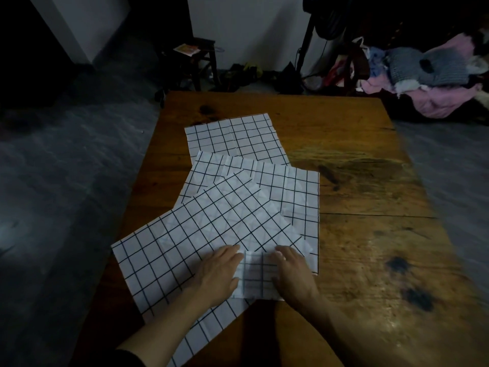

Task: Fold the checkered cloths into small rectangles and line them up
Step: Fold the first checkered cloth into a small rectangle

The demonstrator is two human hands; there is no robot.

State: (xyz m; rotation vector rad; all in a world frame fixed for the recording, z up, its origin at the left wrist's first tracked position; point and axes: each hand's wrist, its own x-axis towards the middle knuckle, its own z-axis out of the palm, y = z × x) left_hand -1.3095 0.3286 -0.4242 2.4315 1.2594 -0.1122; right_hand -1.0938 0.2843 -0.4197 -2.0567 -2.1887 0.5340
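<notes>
Three overlapping cloths (211,226) are spread on the table (370,181), centre frame; a folded cloth (258,278) is laid on the lowest one.

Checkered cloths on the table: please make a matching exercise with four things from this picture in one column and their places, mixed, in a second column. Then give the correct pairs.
Things:
1. small folded cloth
2. far unfolded cloth
3. nearest large cloth
4. pile of clothes

Places:
A. beyond the table's far right corner
B. farthest from the person on the table
C. between the left hand and right hand
D. hanging over the table's left edge

Pairs: 1-C, 2-B, 3-D, 4-A
</notes>
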